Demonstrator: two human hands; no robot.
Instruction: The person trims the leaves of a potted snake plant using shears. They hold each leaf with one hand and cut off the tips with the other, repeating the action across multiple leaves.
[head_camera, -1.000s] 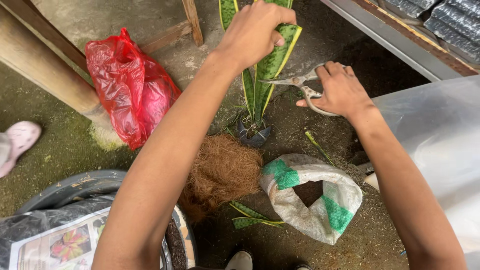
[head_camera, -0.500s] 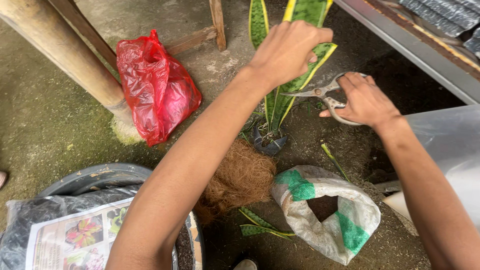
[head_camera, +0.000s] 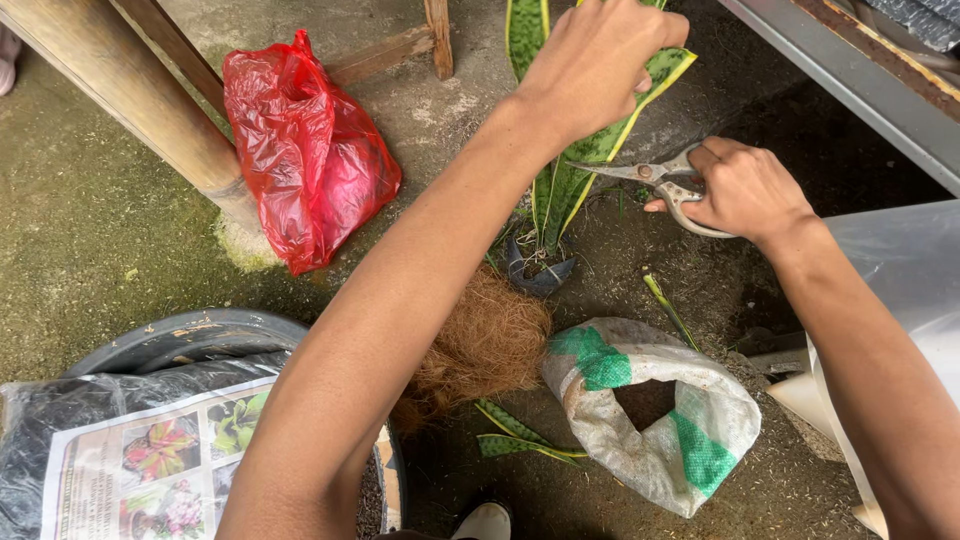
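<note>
My left hand (head_camera: 600, 60) grips the plant's leaves (head_camera: 570, 180); my right hand (head_camera: 745, 190) holds scissors (head_camera: 655, 175) at one leaf; trimmed pieces (head_camera: 520, 435) lie below; more remain uncut.

The scene is lit by soft, even daylight, with only faint shadows cast on the ground. Mild glare is seen on the red plastic bag (head_camera: 305, 150). Sharp focus is held throughout.

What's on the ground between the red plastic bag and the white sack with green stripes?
In the head view, a clump of brown coconut fibre lies between the red bag and the sack, just below the small dark pot of the striped-leaf plant.
</note>
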